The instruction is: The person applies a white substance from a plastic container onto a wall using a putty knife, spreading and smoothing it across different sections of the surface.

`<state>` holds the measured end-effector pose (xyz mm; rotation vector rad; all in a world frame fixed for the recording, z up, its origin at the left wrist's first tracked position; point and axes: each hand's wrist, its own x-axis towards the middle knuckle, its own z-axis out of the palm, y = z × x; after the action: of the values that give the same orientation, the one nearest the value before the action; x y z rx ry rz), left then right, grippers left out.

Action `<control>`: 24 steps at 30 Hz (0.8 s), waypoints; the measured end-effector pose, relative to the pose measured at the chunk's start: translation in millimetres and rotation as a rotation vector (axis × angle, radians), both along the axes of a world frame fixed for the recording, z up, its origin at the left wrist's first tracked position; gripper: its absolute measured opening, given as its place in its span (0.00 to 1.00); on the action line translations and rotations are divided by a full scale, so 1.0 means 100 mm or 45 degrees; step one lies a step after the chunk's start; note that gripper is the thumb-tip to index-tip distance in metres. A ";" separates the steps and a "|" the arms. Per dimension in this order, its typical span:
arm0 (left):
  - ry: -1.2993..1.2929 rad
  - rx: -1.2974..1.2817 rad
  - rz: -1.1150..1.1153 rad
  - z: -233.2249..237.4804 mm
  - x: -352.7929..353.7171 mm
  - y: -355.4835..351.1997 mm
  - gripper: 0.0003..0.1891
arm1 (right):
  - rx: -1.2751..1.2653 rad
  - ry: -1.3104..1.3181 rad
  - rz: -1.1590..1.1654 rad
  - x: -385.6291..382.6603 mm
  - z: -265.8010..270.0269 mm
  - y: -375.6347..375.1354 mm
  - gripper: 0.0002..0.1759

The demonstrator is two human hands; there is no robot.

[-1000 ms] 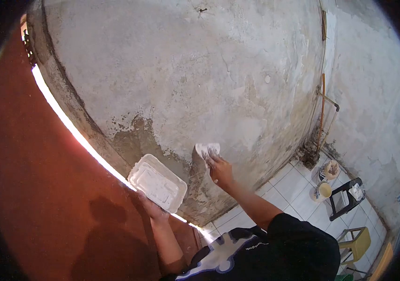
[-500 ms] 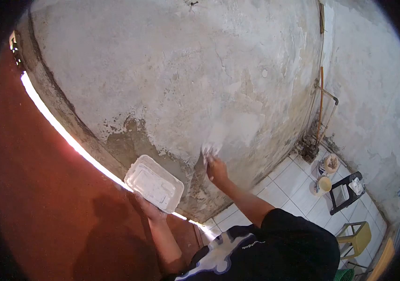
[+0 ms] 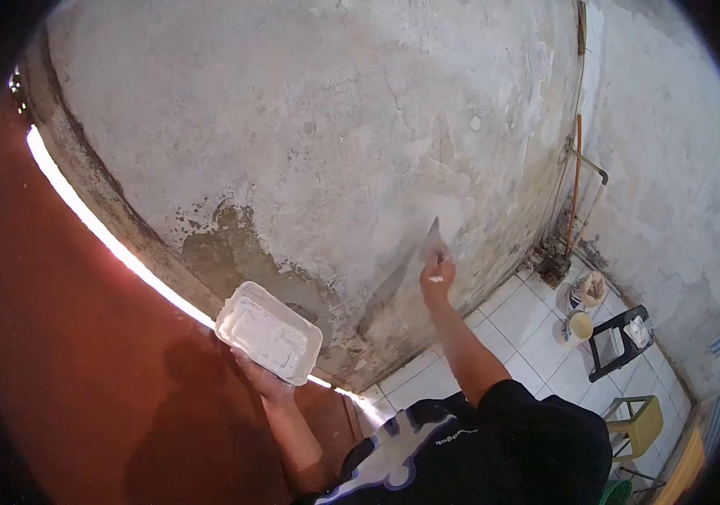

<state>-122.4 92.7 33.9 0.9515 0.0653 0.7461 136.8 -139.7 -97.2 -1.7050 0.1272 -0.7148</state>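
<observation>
My left hand [image 3: 266,375] holds a white rectangular tub [image 3: 270,332] from below, its fingers partly hidden under it. White paste coats the inside of the tub. Up and to the right, my right hand [image 3: 437,278] is closed round the handle of a putty knife [image 3: 435,233], whose thin blade points up at the wall [image 3: 335,168]. Pale, smooth paste lies on the wall around the blade. Between the two hands, low on the wall, is a darker patch [image 3: 238,252] with flaking edges.
On the tiled floor [image 3: 520,324] at the right are two buckets [image 3: 588,289], [image 3: 577,328], a black step stool [image 3: 618,343] with a white item on it, and a yellow stool [image 3: 646,426]. Pipes [image 3: 576,181] run along the wall corner. A red-brown surface [image 3: 82,337] fills the left.
My right hand has moved right and slightly up along the wall with the putty knife, and its blade now shows edge-on. The tub in my left hand has shifted slightly left.
</observation>
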 end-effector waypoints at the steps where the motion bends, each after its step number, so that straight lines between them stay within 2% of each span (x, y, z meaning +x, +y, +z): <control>1: 0.012 0.037 0.025 0.02 -0.02 0.00 0.42 | 0.004 0.000 0.012 0.00 0.26 0.03 0.15; 3: 0.021 0.084 0.061 0.02 -0.05 0.07 0.42 | -0.159 -0.384 -0.115 -0.09 0.73 0.13 0.16; 4: 0.002 0.056 0.072 -0.05 -0.06 0.15 0.43 | -0.149 -0.387 -0.106 -0.13 0.76 0.22 0.16; 6: -0.021 0.032 0.089 -0.13 -0.09 0.26 0.44 | -0.682 -0.254 0.145 -0.30 0.74 0.40 0.21; 7: -0.032 0.039 0.082 -0.14 -0.10 0.28 0.44 | -0.651 -0.377 0.212 -0.36 0.66 0.50 0.26; 10: -0.036 0.065 0.070 -0.10 -0.11 0.27 0.44 | -0.806 -0.535 0.279 -0.54 0.39 0.55 0.27; 11: -0.021 0.080 0.062 -0.08 -0.11 0.24 0.43 | -0.804 -0.539 0.277 -0.61 0.28 0.53 0.27; 13: -0.013 0.065 0.059 0.05 -0.08 0.10 0.43 | -0.987 -0.461 0.523 -0.70 0.03 0.35 0.27; 14: 0.003 0.052 0.057 0.09 -0.06 0.04 0.43 | -0.986 -0.458 0.519 -0.72 -0.05 0.27 0.27; 16: -0.013 0.050 0.017 0.09 -0.03 0.01 0.42 | -1.108 -0.390 0.696 -0.73 -0.17 0.13 0.26; 17: -0.030 0.046 -0.019 0.10 0.00 -0.01 0.42 | -1.101 -0.391 0.688 -0.67 -0.27 0.07 0.26; 18: -0.034 0.056 -0.027 0.17 0.01 -0.07 0.42 | -0.955 -0.360 0.622 -0.57 -0.41 0.03 0.25; 19: -0.035 0.133 -0.019 0.28 0.02 -0.16 0.42 | -0.810 -0.331 0.555 -0.52 -0.40 0.02 0.23; 20: -0.036 0.209 -0.009 0.35 0.03 -0.21 0.42 | -0.805 -0.336 0.545 -0.44 -0.38 0.00 0.23; 22: -0.056 0.104 -0.059 0.21 0.03 -0.12 0.42 | -0.620 0.016 0.272 -0.32 -0.08 -0.06 0.19; 23: -0.073 -0.007 -0.099 0.13 0.02 -0.08 0.42 | -0.617 0.021 0.269 -0.26 0.13 -0.07 0.19; 24: -0.065 -0.006 -0.103 0.10 0.01 -0.04 0.42 | -0.406 -0.142 0.197 -0.21 0.37 -0.05 0.12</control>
<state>-121.4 88.3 44.0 0.9248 -0.0165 0.6948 115.4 -144.7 -60.7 -1.9472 -0.2048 -0.7408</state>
